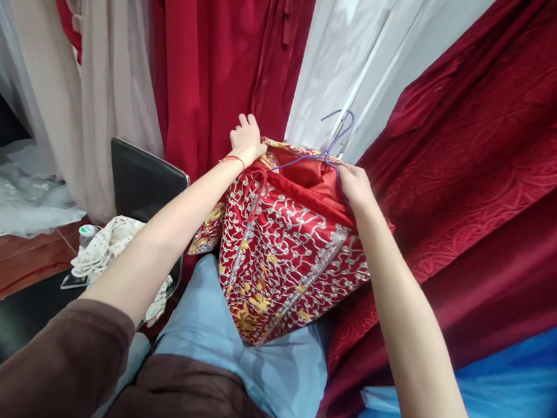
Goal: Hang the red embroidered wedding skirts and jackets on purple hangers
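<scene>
A red embroidered garment (294, 251) with silver and gold patterns hangs in front of my legs, its red lining showing at the open top. My left hand (247, 140) is closed on the left end of its top edge, thumb toward the cloth. At the right end, my right hand (356, 184) grips the same edge; some of its fingers are hidden. A purple wire hanger (335, 138) sits in the top opening, its hook pointing up near the white fabric behind.
Red gowns (497, 147) hang on the right, white fabric (341, 55) and a red drape (221, 48) behind. To the left stands a black chair (145, 180) holding a patterned white cloth (108, 246) and a small jar (87, 234). Blue fabric (514, 390) lies low right.
</scene>
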A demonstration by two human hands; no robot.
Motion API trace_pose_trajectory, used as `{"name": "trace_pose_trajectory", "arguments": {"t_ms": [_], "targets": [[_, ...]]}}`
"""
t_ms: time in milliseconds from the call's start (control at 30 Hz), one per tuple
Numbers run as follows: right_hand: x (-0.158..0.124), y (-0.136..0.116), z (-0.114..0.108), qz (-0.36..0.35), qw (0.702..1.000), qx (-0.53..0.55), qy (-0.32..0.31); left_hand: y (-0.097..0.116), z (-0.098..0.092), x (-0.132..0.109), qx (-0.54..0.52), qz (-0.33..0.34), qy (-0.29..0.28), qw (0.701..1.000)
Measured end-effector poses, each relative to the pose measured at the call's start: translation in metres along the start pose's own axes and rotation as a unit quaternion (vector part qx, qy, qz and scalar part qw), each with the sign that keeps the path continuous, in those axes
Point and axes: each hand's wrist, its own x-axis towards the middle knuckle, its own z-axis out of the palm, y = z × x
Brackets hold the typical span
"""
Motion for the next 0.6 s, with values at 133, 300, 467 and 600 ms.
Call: {"name": "trace_pose_trajectory", "arguments": {"t_ms": [133,300,467,600], "targets": [[-0.005,-0.003,-0.002,-0.038,0.993,-0.111,0.026,-0.014,0.008,0.016,0.005,-0.020,0.004,1.000],[-0.012,-0.006,0.000,-0.016,0.986,-0.164,0.027,-0.025,0.029,0.010,0.034,0.019,-0.012,0.999],[-0.017,-0.005,-0.007,-0.011,0.985,-0.173,0.013,-0.039,0.030,0.018,-0.013,-0.088,-0.182,0.979],[-0.020,-0.001,-0.011,-0.010,0.987,-0.162,0.012,-0.051,0.027,0.021,-0.092,-0.095,-0.256,0.958]]}}
